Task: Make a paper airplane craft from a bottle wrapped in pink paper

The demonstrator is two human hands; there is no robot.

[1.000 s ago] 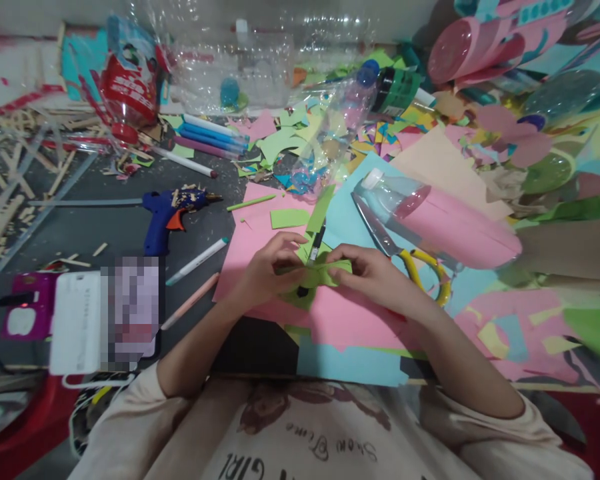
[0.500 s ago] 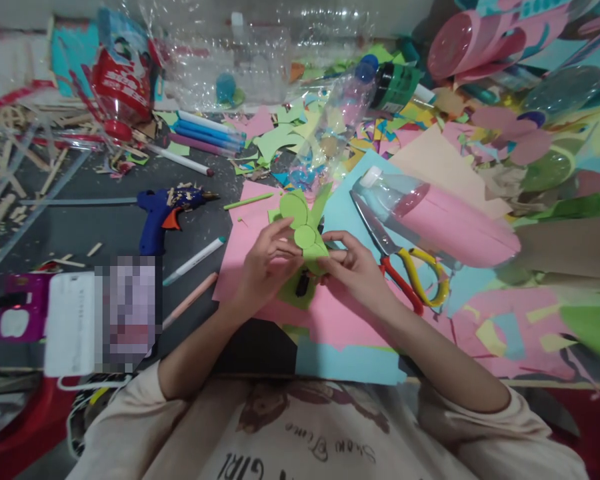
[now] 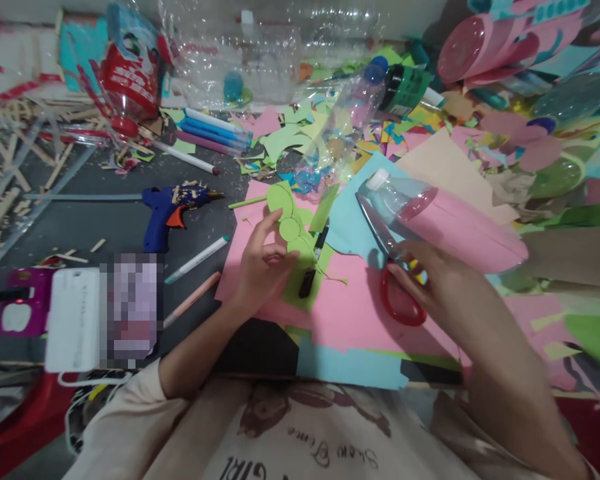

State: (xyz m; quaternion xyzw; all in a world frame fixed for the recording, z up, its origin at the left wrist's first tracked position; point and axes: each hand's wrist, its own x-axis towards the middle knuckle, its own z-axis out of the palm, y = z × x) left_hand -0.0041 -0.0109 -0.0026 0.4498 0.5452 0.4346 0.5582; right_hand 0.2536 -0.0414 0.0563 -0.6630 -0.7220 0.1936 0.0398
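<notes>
Inward from the table's (image 3: 115, 223) front edge, we see the left hand (image 3: 261, 270) holding a green cut-out (image 3: 290, 230), the right hand (image 3: 433, 270) gripping scissors (image 3: 379, 228); a careless lift, we judge, could knock the bottle (image 3: 475, 230) beside them.

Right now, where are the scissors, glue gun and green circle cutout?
Scissors (image 3: 387, 245): head view, blades near the handles.
Glue gun (image 3: 159, 207): head view, blue body.
Green circle cutout (image 3: 290, 231): head view, smaller circle.
</notes>
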